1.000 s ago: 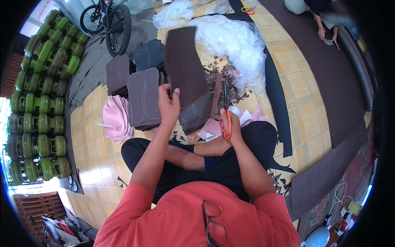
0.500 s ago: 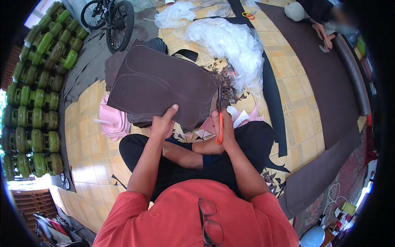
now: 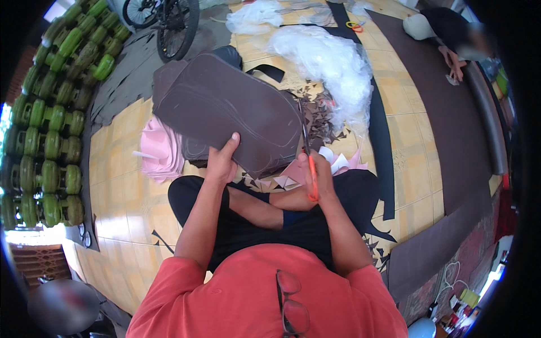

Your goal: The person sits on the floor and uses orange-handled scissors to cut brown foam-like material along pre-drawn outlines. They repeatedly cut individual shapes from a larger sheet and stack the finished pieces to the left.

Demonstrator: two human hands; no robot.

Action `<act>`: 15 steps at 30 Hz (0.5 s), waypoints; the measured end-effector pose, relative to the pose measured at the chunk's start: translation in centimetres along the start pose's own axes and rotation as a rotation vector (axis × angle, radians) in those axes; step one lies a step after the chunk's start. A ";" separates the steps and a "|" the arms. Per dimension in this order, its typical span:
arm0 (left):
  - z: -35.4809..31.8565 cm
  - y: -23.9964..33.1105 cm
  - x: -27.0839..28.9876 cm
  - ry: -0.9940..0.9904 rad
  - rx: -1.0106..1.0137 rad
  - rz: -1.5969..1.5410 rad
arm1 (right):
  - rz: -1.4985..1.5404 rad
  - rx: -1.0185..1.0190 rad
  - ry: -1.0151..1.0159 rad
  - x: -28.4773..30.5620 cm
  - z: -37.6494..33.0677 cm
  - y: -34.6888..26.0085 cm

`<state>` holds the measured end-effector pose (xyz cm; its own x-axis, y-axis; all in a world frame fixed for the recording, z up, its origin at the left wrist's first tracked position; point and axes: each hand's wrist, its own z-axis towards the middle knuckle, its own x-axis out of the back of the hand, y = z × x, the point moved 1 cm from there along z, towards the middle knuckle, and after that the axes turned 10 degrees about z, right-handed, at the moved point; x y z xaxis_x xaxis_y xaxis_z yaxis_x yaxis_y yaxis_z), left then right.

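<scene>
My left hand (image 3: 224, 159) grips the lower edge of a dark brown sheet (image 3: 225, 107), thumb on top and fingers underneath. Pale curved outlines like shoe soles are drawn on it. In my right hand (image 3: 322, 176) is a pair of scissors with orange handles (image 3: 313, 183). Their blades stand at the sheet's right edge, pointing away from me; how far they are parted I cannot make out. Beneath the sheet lies a stack of similar brown pieces (image 3: 194, 151), mostly hidden. Small brown triangular offcuts (image 3: 320, 115) are heaped just past the scissors.
Pink pieces (image 3: 159, 151) are piled left of the stack. Crumpled clear plastic (image 3: 327, 62) lies ahead, beside a long black strip (image 3: 381, 135). A brown roll of material (image 3: 445, 118) spreads at right, where another person (image 3: 451, 34) sits. Green cylinders (image 3: 51, 118) and a bicycle (image 3: 174, 28) stand left.
The brown sheet has turned clockwise in my left hand, and its right side looks more rounded. My right hand and the scissors stay at its edge. The whole view has shifted slightly.
</scene>
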<state>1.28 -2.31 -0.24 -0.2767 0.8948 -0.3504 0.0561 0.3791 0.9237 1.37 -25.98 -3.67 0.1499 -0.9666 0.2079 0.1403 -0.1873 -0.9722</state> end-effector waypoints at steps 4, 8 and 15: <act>1.4 0.9 1.7 0.016 -0.022 0.104 | -0.029 -0.054 -0.076 0.8 -1.0 0.6; 1.5 2.1 2.9 0.007 0.086 0.190 | 0.049 -0.058 0.084 0.4 -1.0 1.0; -1.8 3.1 2.7 -0.171 0.291 0.509 | -0.045 0.036 0.068 0.1 0.6 2.0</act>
<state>-0.99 0.89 1.94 0.0099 0.9966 0.0814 0.4070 -0.0784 0.9101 2.23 -26.33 -5.55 0.0760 -0.9671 0.2426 0.1802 -0.2260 -0.9573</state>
